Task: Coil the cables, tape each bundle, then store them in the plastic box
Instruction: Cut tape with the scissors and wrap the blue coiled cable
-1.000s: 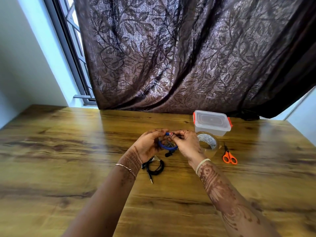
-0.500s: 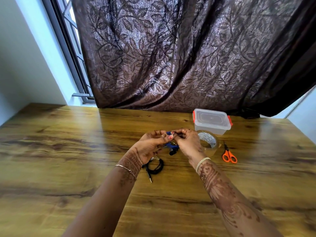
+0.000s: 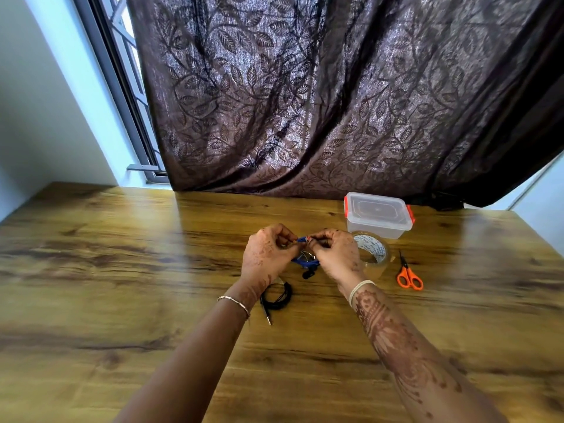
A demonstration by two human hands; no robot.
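Observation:
A small blue cable coil (image 3: 305,262) hangs between both hands above the middle of the wooden table (image 3: 122,270). My left hand (image 3: 268,254) pinches its left side. My right hand (image 3: 335,254) pinches its top right, fingertips close to the left hand's. A black plug dangles below the coil. A coiled black cable (image 3: 277,296) lies on the table under my left wrist, its jack pointing toward me. The clear tape roll (image 3: 374,251) stands just right of my right hand. The plastic box (image 3: 378,215), lid on with orange clips, sits behind the roll.
Orange-handled scissors (image 3: 409,274) lie right of the tape roll. A dark leaf-patterned curtain (image 3: 335,102) hangs along the table's far edge, a window frame (image 3: 122,87) at the back left. Bare wood stretches to the left and toward me.
Both hands stay on the blue coil, fingers shifting slightly at its top. The coil has opened a little between the hands. The view has drifted slightly.

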